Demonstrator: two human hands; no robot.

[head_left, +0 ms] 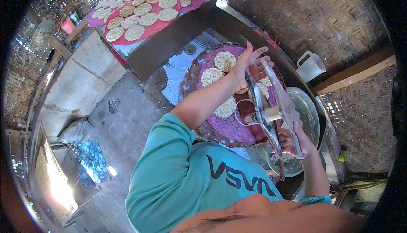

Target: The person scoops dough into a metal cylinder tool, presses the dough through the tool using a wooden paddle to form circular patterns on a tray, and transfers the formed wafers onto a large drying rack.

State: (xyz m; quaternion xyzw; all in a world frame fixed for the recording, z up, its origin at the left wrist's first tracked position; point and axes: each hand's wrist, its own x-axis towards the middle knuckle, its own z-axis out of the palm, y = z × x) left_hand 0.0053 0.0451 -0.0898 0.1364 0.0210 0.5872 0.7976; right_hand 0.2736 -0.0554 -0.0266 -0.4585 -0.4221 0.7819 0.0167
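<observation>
Both my hands are on a hand press (271, 114), made of two long bars with a pale cylinder between them, tilted over a round woven tray. My left hand (251, 65) spans the upper ends of the bars, fingers partly extended. Around the lower ends, my right hand (299, 141) is closed, some fingers hidden behind the bars. Lacy, pale noodle discs (212, 77) lie on purple cloth (231, 132) in the woven tray (185, 89). A thin white ring (237, 115) is beneath the press; the press partly hides the discs there.
A large metal basin (314, 118) with whitish contents stands right of the tray. Beyond it is a white jug (311, 66). At the far left, a raised table (148, 61) carries red and pink cloths (184, 16) with several more discs. Woven walls (313, 16) enclose the space.
</observation>
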